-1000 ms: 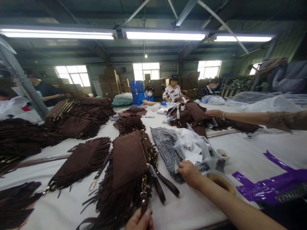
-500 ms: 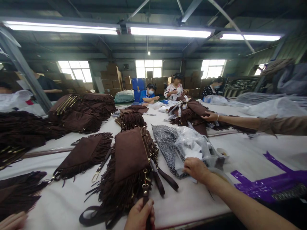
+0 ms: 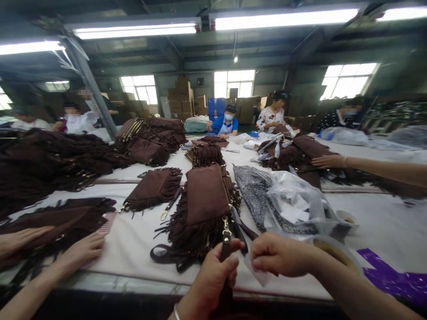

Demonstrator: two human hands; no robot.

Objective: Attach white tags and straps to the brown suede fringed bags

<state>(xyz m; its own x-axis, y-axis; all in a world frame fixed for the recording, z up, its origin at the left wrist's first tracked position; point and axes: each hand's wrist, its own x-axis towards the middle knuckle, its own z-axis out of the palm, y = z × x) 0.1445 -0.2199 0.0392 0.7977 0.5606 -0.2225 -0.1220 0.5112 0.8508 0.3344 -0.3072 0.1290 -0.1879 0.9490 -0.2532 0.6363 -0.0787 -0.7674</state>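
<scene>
My left hand (image 3: 216, 275) is closed around a dark brown leather strap (image 3: 226, 249), just below its gold clasp (image 3: 227, 226). The strap hangs from a brown fringed bag (image 3: 205, 195) lying on the white-covered table (image 3: 133, 249). Close by on the right, my right hand (image 3: 280, 254) is closed, fingertips pinched on a thin translucent piece of plastic (image 3: 258, 273). A clear plastic bag with white papers (image 3: 296, 200) rests on grey speckled fabric (image 3: 253, 191) beyond it.
At the left, a co-worker's hands (image 3: 80, 249) press on another fringed bag (image 3: 70, 218). Brown bags are piled at the back left (image 3: 150, 138). Another person's hand (image 3: 328, 161) touches a heap at the right. A round container (image 3: 336, 253) and purple plastic (image 3: 393, 280) lie right.
The view has swung left. My right hand has moved from the plastic bag's edge to beside my left hand, with translucent plastic below it. My left hand has risen with the strap.
</scene>
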